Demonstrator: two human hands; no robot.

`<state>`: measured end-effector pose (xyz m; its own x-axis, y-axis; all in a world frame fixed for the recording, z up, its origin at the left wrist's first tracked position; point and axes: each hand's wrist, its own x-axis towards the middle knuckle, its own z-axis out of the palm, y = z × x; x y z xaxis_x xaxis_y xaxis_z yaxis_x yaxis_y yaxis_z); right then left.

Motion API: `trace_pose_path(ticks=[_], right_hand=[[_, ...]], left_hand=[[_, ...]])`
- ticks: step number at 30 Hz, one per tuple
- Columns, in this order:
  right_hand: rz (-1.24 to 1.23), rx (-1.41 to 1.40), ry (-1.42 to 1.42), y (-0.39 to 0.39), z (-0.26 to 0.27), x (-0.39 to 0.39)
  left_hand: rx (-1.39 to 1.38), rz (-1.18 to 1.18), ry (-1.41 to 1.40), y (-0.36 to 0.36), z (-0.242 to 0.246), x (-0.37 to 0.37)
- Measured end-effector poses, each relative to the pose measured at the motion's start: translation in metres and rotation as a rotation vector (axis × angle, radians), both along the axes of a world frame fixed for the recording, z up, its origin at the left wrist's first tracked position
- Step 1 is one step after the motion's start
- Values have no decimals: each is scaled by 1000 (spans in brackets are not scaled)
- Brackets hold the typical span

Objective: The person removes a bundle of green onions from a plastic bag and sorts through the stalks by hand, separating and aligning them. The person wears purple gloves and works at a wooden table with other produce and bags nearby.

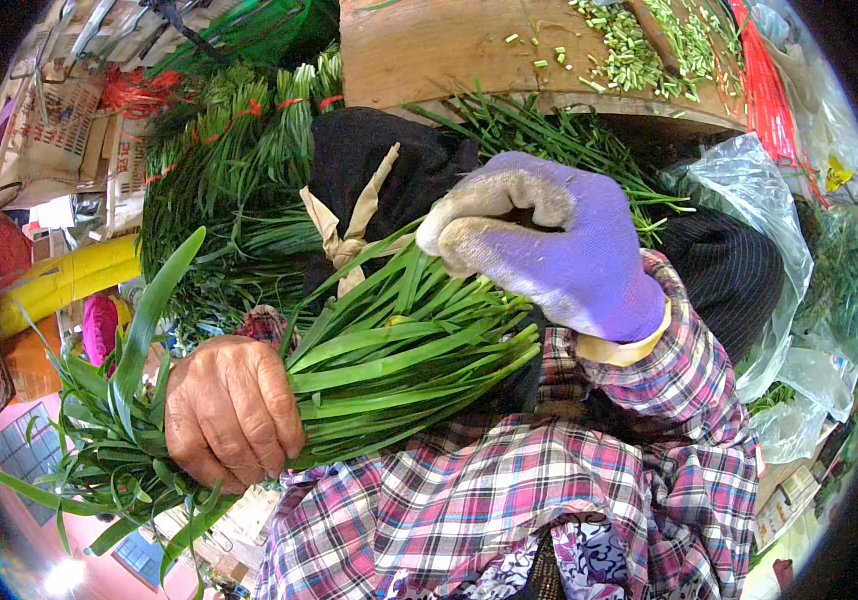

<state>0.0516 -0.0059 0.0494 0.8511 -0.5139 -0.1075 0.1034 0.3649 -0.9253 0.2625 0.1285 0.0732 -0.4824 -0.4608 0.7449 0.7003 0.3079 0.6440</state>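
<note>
A thick bunch of green Chinese chives (pixel 406 360) lies across my lap, its leaf tips to the left and its pale cut ends to the right. My bare left hand (pixel 234 412) is closed around the leafy part. Above the cut ends is my right hand (pixel 549 240), in a purple and off-white work glove, thumb and forefinger pinched together at a few thin leaves. Loose chives (pixel 571 146) lie beyond the right hand. A knotted beige cloth strip (pixel 350 244) is tied around the dark fabric at my knee.
A wooden board (pixel 459 52) with chopped stem pieces (pixel 639 60) stands ahead. Bundles tied with red strips (pixel 249 127) are piled at the left front. Red plastic strips (pixel 770 97) hang at the right, beside clear plastic bags (pixel 759 187). A yellow tube-like object (pixel 69 281) is at the left.
</note>
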Motion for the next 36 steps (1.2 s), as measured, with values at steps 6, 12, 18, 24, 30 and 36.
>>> trace_pose_path(ticks=[6,12,18,24,30,36], right_hand=[[128,-763,29,10,-17,5],[193,-650,8,24,-15,10],[39,-105,93,-11,-4,-19],[118,-307,408,-6,-39,-55],[78,-820,229,7,-42,-36],[151,-722,138,27,-18,12]], left_hand=[[-4,5,5,-4,1,-2],[23,24,-3,-6,3,-5],[-6,26,24,-5,-2,-3],[0,7,18,0,-5,0],[6,32,17,-6,-2,-7],[20,-3,-48,-12,6,-11]])
